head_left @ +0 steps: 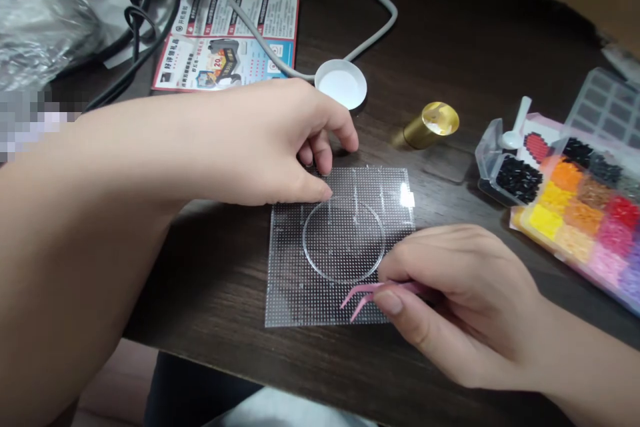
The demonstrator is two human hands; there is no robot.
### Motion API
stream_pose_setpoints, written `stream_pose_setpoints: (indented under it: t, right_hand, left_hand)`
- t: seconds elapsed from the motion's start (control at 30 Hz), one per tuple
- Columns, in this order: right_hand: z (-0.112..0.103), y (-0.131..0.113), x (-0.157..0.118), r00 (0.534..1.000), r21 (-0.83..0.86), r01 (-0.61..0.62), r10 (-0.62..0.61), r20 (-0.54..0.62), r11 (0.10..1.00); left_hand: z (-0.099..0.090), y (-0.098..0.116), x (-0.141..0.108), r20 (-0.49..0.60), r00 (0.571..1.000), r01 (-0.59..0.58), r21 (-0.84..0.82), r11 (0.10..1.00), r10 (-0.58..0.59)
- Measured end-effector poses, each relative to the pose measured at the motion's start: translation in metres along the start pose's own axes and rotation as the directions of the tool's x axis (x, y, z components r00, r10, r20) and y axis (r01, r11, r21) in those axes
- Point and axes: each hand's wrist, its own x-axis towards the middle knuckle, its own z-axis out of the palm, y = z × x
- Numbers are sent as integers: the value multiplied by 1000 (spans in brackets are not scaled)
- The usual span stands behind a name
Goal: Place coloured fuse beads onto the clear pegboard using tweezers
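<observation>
A clear pegboard (pixel 285 287) covered in small pegs lies flat on the dark wooden table, with a clear circular ring (pixel 306 257) at its middle. My left hand (pixel 295 133) reaches over the board's far left edge. Its thumb and fingers are apart and curved, with nothing visible between them; the thumb tip is over the board. Pink tweezers (pixel 365 290) are in my right hand (pixel 460 300), pinched between thumb and fingers. Their two bent tips point left above the near part of the board and stand slightly apart.
A compartment box of coloured beads (pixel 575 227) stands at right, beside a small tray of black beads (pixel 519 179) and a white scoop (pixel 515 130). Behind the board are a gold cylinder (pixel 425 130), a white round charger (pixel 341 83), and a printed leaflet (pixel 225 33). Cables and plastic wrap (pixel 45 20) occupy the far left.
</observation>
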Motion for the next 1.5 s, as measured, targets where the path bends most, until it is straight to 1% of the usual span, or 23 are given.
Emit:
stream_pose_setpoints:
  t: [0.13,0.23,0.33,0.47,0.57,0.7,0.8,0.93,1.03,1.1,1.13,1.2,1.27,1.33,1.4,1.5]
  right_hand:
    - [-1,-1,1,1000,12,-5,5,5,1000]
    - [-2,-2,1,1000,6,-5,5,-1,1000]
    - [-2,-2,1,1000,-5,5,-5,6,1000]
    - [-2,-1,1,1000,-4,13,-13,6,1000]
    - [-1,0,2,1000,3,12,-12,-15,1000]
    - [3,-1,2,999,9,-12,12,-41,1000]
    - [4,1,4,997,69,-54,58,-51,996]
    - [4,7,6,990,214,-121,133,-41,969]
    - [4,9,8,988,285,-138,151,-25,949]
    - [0,7,8,983,224,-153,171,-64,963]
    - [-4,5,7,974,147,-178,195,-111,973]
    - [-16,0,3,947,-76,-251,229,-227,965]
    - [-34,-5,-6,922,-317,-320,216,-322,893]
    - [-55,-9,-17,906,-465,-362,187,-380,808]
    - [-75,-10,-26,879,-526,-432,212,-426,733]
    - [-96,-8,-32,804,-570,-592,366,-468,570]
  left_hand:
    - [3,2,1,-22,1000,15,-4,1000,-15]
    - [3,2,1,-4,1000,9,-31,999,-9]
    - [1,0,-1,12,1000,-28,-48,998,29]
    - [-1,-3,-1,35,998,-59,-28,998,60]
    - [-1,-6,1,63,994,-86,-60,994,90]
    - [0,-10,5,67,989,-123,-99,987,130]
    - [-1,-10,6,73,989,-121,-89,989,128]
    - [-4,-9,4,57,988,-133,-110,985,140]
    - [-4,-8,2,34,985,-165,-112,980,170]
    - [-4,-8,2,36,981,-185,-110,977,190]
    - [-5,-9,2,43,980,-189,-114,975,195]
    - [-6,-10,2,61,979,-184,-130,974,193]
    - [-8,-10,1,87,979,-170,-131,977,182]
    - [-10,-9,-1,117,978,-161,-104,981,173]
    - [-9,-7,-3,140,975,-162,-82,983,173]
    - [-7,-4,-5,149,973,-169,-65,983,177]
